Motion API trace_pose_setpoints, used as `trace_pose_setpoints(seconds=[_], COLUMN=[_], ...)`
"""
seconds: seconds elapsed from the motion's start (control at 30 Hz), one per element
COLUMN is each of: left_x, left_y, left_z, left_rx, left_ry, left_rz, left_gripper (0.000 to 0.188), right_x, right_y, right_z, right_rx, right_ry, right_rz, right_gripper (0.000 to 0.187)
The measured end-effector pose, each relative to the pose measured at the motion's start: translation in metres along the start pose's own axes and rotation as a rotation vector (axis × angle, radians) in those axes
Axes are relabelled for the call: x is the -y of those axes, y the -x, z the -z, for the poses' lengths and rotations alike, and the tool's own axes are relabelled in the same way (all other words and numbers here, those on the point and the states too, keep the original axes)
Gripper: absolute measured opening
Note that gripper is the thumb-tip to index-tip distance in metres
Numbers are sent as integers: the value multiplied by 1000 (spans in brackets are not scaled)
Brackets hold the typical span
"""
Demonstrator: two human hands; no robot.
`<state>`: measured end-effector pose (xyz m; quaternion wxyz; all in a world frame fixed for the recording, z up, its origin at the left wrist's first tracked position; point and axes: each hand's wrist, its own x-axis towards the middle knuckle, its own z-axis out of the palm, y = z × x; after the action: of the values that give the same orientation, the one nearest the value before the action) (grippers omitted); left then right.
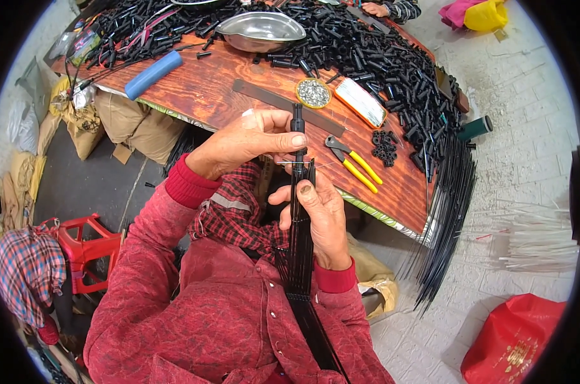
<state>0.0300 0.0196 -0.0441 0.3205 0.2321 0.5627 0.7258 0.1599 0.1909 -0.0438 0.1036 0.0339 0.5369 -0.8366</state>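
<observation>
A folded black umbrella frame [301, 262], a long bundle of thin ribs, stands upright before my chest and slants down to the lower edge. At its top, my left hand [248, 139] pinches a black plastic tube [297, 115] between thumb and fingers. Just below, my right hand [325, 221] grips the upper ends of the ribs, thumb in front. A thin metal wire [290, 162] crosses the frame between the two hands. Yellow-handled pliers [354, 164] lie on the wooden table [206, 96], right of my hands. Part of the left fingers is hidden behind the tube.
On the table are a dish of small metal bits [313, 93], a white tray [360, 102], black rings [384, 148], a flat bar [258, 96], a blue cylinder [153, 75], a steel bowl [261, 32] and heaped black tubes [379, 57]. Another person's hand [374, 9] is at the far side.
</observation>
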Motion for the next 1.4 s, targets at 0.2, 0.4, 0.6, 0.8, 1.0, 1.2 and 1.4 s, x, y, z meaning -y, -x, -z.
trace_pose_setpoints(seconds=[0.2, 0.4, 0.6, 0.8, 1.0, 1.2, 1.4], left_x=[4, 1, 3, 6, 12, 15, 10], left_y=[-3, 2, 6, 6, 4, 4, 4], left_z=[1, -2, 3, 5, 6, 7, 5], left_rx=[7, 55, 92, 72, -20, -86, -93], left_ry=[142, 124, 126, 108, 55, 23, -7], left_rz=[7, 21, 13, -43, -15, -28, -31], left_gripper=[27, 34, 38, 36, 31, 26, 29], right_x=[-1, 0, -2, -1, -1, -2, -2], right_y=[-1, -1, -1, 0, -1, -1, -2], right_z=[-1, -1, 0, -2, -2, -2, -2], right_rx=[0, -2, -4, -21, -24, -8, 0], right_ry=[12, 15, 13, 14, 8, 8, 11], right_rz=[-10, -11, -4, -12, -13, -21, -22], right_gripper=[46, 46, 47, 47, 47, 48, 48])
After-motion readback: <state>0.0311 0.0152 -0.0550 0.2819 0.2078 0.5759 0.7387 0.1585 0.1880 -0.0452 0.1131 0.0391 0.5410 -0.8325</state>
